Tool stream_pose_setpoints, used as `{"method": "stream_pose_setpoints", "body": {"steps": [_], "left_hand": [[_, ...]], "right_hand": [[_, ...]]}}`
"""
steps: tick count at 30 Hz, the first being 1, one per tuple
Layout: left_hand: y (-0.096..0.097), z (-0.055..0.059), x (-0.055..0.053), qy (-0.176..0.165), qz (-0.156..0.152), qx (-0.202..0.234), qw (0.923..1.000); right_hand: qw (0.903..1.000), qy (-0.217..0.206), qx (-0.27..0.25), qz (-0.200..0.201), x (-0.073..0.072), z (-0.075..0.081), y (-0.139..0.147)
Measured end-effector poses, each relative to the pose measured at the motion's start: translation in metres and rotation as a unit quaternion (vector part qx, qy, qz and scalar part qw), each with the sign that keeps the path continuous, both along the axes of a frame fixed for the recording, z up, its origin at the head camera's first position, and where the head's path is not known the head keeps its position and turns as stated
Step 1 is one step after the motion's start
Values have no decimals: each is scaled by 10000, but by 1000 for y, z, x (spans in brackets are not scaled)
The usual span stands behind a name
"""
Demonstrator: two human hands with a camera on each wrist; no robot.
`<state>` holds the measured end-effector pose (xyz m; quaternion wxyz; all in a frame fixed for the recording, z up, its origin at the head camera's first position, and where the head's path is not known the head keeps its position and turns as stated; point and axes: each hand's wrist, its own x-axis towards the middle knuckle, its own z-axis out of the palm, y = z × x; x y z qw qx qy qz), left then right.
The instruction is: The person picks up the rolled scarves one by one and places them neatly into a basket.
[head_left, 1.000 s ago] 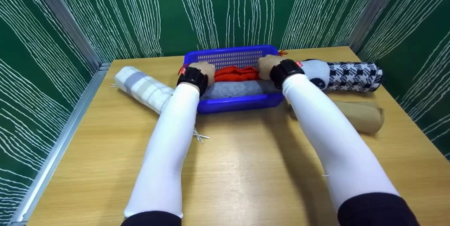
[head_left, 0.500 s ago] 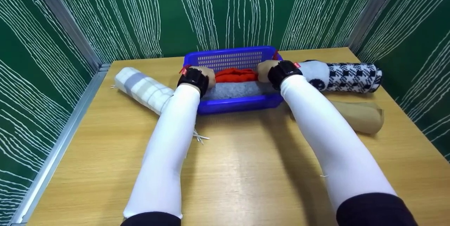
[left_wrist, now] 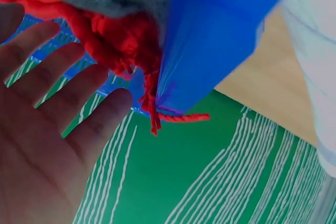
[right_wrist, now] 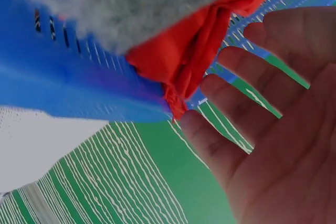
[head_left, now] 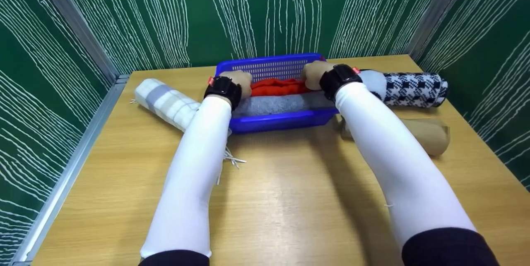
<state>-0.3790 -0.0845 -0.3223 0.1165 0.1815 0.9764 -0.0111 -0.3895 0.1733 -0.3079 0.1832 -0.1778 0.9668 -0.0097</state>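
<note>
A blue plastic basket [head_left: 281,123] holds a grey fluffy cloth roll [head_left: 271,105] at its front and a red knitted cloth [head_left: 276,87] with fringe behind that. Over the basket's left end is my left hand [head_left: 240,81]; my right hand [head_left: 315,74] is over its right end. In the left wrist view, the left fingers [left_wrist: 79,95] are spread and nearly straight beside the red fringe [left_wrist: 151,98], which hangs over the basket's corner. The right wrist view has the right fingers [right_wrist: 231,114] extended close to the red cloth's end [right_wrist: 176,100]. Neither hand grips anything.
A white checked rolled scarf [head_left: 167,102] with fringe lies left of the basket. To the right lie a black-and-white patterned roll [head_left: 414,89] and a tan roll [head_left: 428,135]. Green walls with white lines stand behind and beside the wooden table [head_left: 281,200].
Both hands have risen slightly from the red cloth. The red fringe that stuck out past the basket's right rim now shows only as a small bit at the rear right corner.
</note>
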Motion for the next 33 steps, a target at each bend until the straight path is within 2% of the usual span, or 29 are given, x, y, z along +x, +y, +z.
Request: {"method": "stream_pose_setpoints", "body": {"steps": [4,6,7,9,16,22,28,33], "left_hand": [[-2,1,-8,270,-33,183,9995],[-3,2,-12,331,-21,249,9991],[-3,8,-8,254,27,270,9993],[-5,8,-10,275,9,312,9991],[-5,16,5,365,-218,607,9973],[-4,20,12,438,-388,917,9941],[-1,24,21,491,-600,938,9926],[2,21,28,707,-746,1001,9897]], "right_hand": [[9988,-229,-204,-371,-2,2,7],[9990,-173,-255,-332,-3,3,10],[9991,-124,-285,-296,-3,3,12],[9992,-35,-345,-198,-3,4,14],[9985,300,-446,78,9,11,20],[9931,808,-740,410,22,17,26],[9845,1296,-980,664,28,12,35],[9809,1505,-1029,670,35,7,40]]}}
